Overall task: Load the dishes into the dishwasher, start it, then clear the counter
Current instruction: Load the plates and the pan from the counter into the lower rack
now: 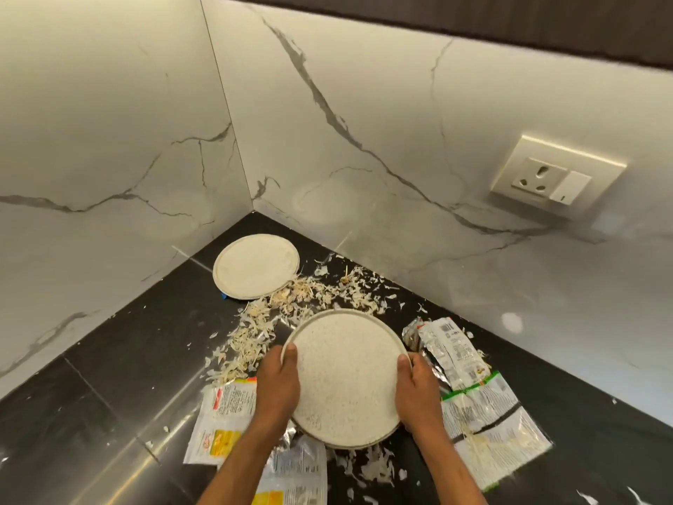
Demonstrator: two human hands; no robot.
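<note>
A round speckled white plate [346, 377] is held over the black counter [120, 366] with both hands. My left hand [278, 390] grips its left rim, thumb on the top face. My right hand [418, 391] grips the right rim the same way. A second white plate [255, 266] lies flat in the counter's far corner, partly over something blue. No dishwasher is in view.
Pale vegetable peelings [291, 304] are scattered between the two plates and below the held one. Torn food wrappers lie at the left [222, 413], at the bottom [291, 479] and at the right [488, 420]. Marble walls close the corner; a wall socket [557, 178] sits at the right.
</note>
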